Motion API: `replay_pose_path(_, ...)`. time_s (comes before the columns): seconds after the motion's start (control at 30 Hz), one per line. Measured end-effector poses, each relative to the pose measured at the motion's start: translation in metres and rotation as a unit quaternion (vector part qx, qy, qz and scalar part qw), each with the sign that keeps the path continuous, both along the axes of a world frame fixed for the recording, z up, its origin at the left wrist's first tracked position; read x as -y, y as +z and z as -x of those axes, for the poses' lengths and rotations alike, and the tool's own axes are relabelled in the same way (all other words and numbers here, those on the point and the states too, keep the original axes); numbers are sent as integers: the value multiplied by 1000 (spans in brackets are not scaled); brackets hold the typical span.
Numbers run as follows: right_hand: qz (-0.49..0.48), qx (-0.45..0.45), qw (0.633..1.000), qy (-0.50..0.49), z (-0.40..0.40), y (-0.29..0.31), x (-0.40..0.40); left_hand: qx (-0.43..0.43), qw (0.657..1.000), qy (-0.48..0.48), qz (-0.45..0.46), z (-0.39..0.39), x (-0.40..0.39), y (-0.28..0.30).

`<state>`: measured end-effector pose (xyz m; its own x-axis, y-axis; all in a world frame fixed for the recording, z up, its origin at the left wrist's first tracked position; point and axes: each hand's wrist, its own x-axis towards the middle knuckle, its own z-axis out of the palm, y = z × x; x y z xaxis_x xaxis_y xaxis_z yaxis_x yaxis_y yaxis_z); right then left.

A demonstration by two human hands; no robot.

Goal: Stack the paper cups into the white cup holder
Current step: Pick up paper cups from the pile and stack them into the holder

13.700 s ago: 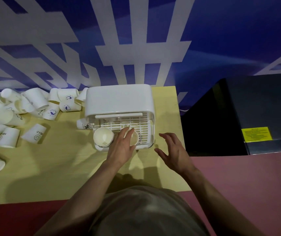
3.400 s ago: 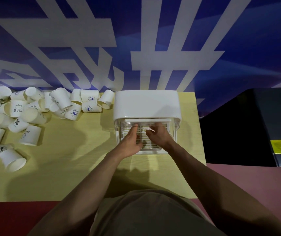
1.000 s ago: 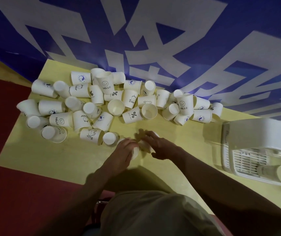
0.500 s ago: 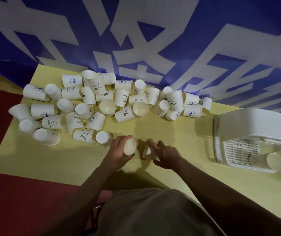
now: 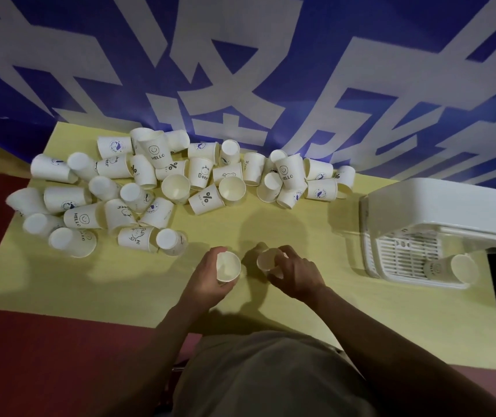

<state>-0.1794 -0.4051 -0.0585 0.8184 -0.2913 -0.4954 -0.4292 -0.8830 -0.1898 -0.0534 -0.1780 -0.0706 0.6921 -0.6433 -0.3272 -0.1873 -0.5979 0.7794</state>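
We hold one paper cup in each hand, low over the yellow surface (image 5: 120, 284). Our left hand (image 5: 207, 281) wraps its fingers round a white cup (image 5: 228, 266) with its open mouth facing up at us. Our right hand (image 5: 296, 273) grips a second cup (image 5: 267, 259), and its mouth also faces up. The two cups are close, side by side, but we cannot tell if they touch. Behind our hands lies a big messy pile of paper cups (image 5: 162, 182). Some lie on their sides, some stand upside down, and some lean on each other. Many have little pictures and words on them, like a smiley face with "HELLO" (image 5: 156, 153) and a percent sign (image 5: 206, 199). The cup nearest our left hand (image 5: 171, 241) lies just to its left. The white cup holder (image 5: 439, 212) sits well off to the right on the same surface, with bare yellow space between it and our hands. One cup (image 5: 454, 267) lies on its side on the holder's white grid, at the near right corner. A blue wall with big white shapes (image 5: 240, 70) rises behind the surface.
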Motion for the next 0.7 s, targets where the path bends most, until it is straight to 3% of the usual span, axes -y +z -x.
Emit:
replay_pose_path(0.2,-22,65,992,-105,32,17,16,-3,999,-33,0,26,28,19)
replay_pose_path(0.47,-38,218,958,-185,130,46,83,9,996,-78,29,64,120,57)
replay_pose_path(0.7,-92,318,921,-206,255,73,180,23,995,-48,83,169,227,91)
